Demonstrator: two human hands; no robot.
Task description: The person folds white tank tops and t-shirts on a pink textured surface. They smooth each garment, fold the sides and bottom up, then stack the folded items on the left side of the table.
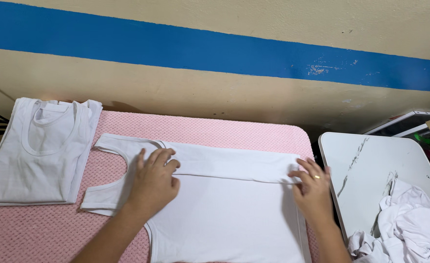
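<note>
A white sleeveless undershirt (224,209) lies flat on a pink textured cloth (215,131), its neck end to the left and its far side folded inward along its length. My left hand (152,182) presses flat on the shirt near the armhole, fingers spread. My right hand (313,189), wearing a ring, rests at the shirt's right end with its fingertips on the edge of the fold.
A stack of folded white undershirts (39,151) sits at the left of the pink cloth. To the right stands a small white marbled table (366,170) with a heap of crumpled white garments (405,224). A beige wall with a blue stripe (215,48) runs behind.
</note>
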